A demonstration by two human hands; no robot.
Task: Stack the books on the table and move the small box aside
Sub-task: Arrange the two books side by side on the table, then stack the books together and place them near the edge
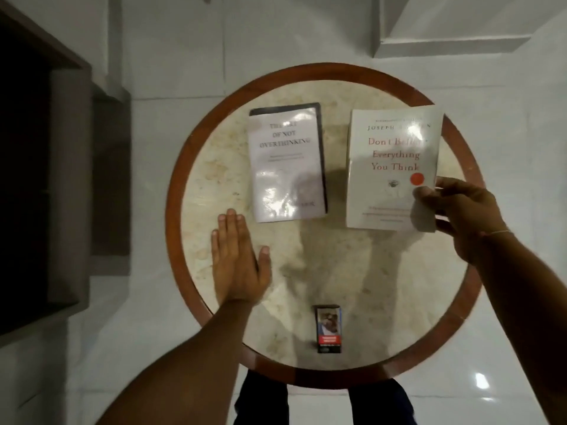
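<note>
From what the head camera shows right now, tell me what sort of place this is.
Probably a room in a home: a small round table with a wooden rim and stone-like top stands on glossy white floor tiles, with two paperback books lying on it.

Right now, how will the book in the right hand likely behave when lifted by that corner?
The right book looks like a thin paperback, so it may flex or droop. Its glossy cover could slip between the right hand's fingers. Probably light.
</note>
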